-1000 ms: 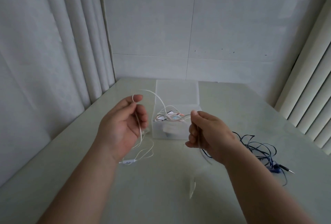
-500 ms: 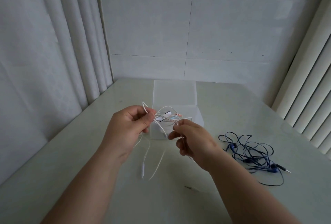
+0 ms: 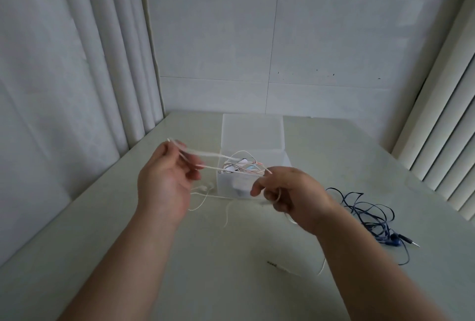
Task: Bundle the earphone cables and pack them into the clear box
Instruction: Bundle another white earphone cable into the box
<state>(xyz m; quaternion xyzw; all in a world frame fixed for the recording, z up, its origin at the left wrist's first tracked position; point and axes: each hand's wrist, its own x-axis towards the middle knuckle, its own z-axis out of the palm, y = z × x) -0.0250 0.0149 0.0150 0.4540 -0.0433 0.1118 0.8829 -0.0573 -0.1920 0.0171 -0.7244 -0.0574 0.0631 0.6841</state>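
A white earphone cable (image 3: pixel 203 154) stretches in folded strands between my two hands, above the table. My left hand (image 3: pixel 164 179) pinches one end of the fold, raised at left. My right hand (image 3: pixel 288 189) grips the other end in front of the clear box (image 3: pixel 253 135). Loose lengths of the white cable hang to the table, and its plug (image 3: pixel 272 263) lies near my right forearm. The box holds bundled earphones with white and orange wires (image 3: pixel 243 165). A tangled blue earphone cable (image 3: pixel 370 215) lies on the table at right.
The pale table (image 3: pixel 77 230) meets white curtains at left, a tiled wall behind and vertical blinds at right. The box's lid stands open toward the back wall.
My hands have pulled apart, the left going up and left, the right staying by the box. The white cable is now stretched taut between them in doubled strands.
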